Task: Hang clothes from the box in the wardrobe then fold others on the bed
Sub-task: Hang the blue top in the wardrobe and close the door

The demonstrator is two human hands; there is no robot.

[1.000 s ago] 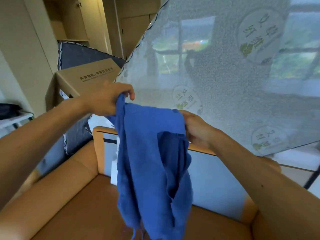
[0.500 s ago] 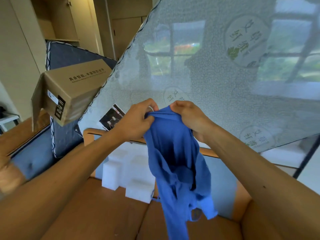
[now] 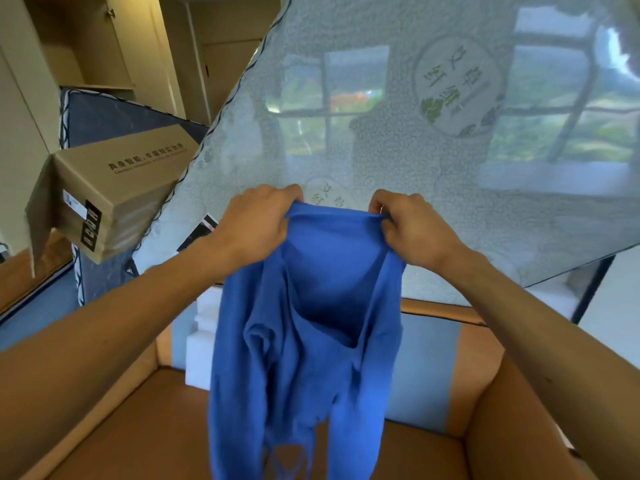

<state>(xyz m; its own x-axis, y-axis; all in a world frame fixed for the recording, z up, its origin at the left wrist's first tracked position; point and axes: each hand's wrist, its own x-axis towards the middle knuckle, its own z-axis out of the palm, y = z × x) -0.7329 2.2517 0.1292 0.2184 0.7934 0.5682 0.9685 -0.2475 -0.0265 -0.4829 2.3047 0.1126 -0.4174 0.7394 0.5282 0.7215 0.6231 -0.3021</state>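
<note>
Apart now, both hands (image 3: 258, 225) (image 3: 412, 226) stretch soft blue knit garment (image 3: 304, 341) flat.

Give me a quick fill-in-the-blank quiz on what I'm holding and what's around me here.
1. The garment held up is ___ in colour.
2. The left hand and right hand grip its ___ edge.
3. The cardboard box sits on the person's ___ side.
Missing words: blue, top, left.
</note>
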